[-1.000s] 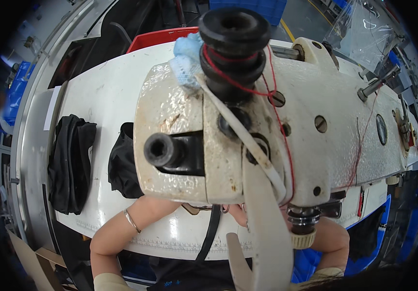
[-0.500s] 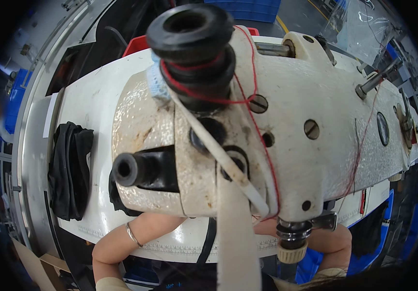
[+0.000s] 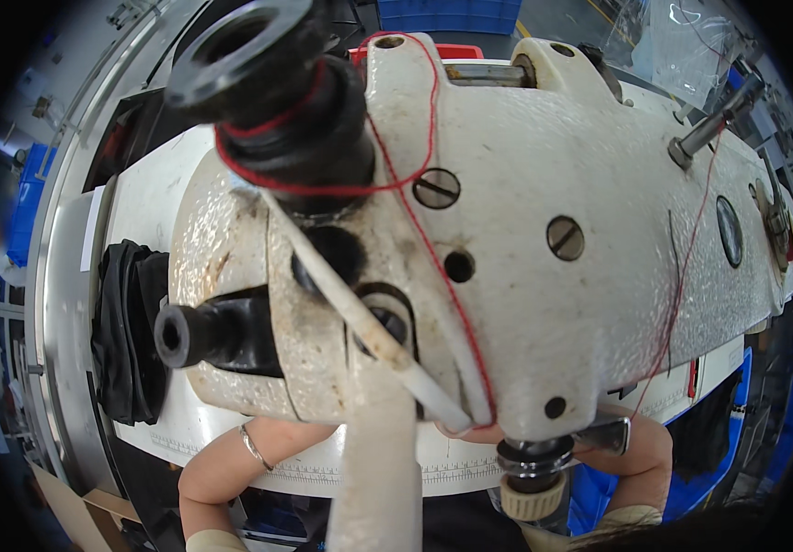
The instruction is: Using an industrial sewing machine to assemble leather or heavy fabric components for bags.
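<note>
A white industrial sewing machine fills the middle of the view and hides both of my hands. My left forearm, with a silver bracelet on it, bends in under the machine's left end. My right arm reaches in from the right behind the tension knob. Whatever my fingers touch or hold cannot be seen. Red thread loops round the black post on top and runs down the machine's front. A white lever-like strip hangs blurred close to the camera.
Folded black cloth lies at the left of the white table, which has a ruler scale along its near edge. A red bin sits behind the machine. Blue containers stand beyond it, and blue material hangs below right.
The machine appears farther left and larger as the view shifts. A black strip and black cloth near its left end are now covered. My arms stay nearly in place.
</note>
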The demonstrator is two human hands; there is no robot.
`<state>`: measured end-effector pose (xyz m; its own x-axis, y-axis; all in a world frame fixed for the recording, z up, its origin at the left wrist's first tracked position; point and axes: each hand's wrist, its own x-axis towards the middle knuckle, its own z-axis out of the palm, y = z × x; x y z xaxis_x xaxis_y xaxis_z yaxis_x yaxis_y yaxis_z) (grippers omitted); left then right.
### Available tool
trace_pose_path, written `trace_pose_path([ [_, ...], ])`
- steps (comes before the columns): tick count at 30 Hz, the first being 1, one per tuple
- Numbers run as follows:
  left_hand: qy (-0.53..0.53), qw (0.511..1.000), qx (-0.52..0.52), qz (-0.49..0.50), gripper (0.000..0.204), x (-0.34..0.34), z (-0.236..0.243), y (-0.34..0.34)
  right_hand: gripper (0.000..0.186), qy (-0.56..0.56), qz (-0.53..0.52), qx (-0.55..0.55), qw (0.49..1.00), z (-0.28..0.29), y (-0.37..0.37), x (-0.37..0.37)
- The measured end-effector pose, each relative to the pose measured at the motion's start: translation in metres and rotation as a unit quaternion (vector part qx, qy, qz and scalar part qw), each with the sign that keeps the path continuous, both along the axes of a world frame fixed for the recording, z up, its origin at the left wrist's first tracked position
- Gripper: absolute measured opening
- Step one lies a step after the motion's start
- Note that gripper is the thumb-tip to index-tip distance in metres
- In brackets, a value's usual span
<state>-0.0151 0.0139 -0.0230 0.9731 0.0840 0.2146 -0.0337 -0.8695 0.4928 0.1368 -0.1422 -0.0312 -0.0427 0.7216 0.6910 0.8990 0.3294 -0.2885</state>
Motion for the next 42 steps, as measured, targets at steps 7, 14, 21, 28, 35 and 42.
trace_pose_path([
  [7,-0.049,0.998,0.011,0.027,0.050,0.003,-0.003,-0.003,0.016,-0.070,-0.001,0.023,0.997,0.001,-0.006,0.006],
  [14,-0.055,0.998,0.008,0.030,0.047,0.002,-0.007,-0.003,0.016,-0.056,0.020,-0.015,0.998,0.002,-0.013,0.007],
  [21,-0.088,0.985,0.138,-0.050,0.037,0.003,0.002,-0.004,0.019,-0.073,0.000,-0.043,0.996,-0.006,-0.012,0.000],
  [28,0.010,0.996,0.087,0.010,0.033,0.008,0.036,-0.016,0.022,-0.047,0.006,-0.217,0.975,0.023,-0.022,-0.002],
  [35,-0.063,0.997,0.047,0.010,0.035,0.010,0.033,-0.019,0.015,-0.247,-0.004,-0.107,0.963,0.036,-0.020,0.006],
  [42,-0.098,0.989,0.114,0.004,0.032,0.009,0.033,-0.021,0.019,0.015,-0.037,-0.179,0.983,0.031,-0.021,-0.009],
])
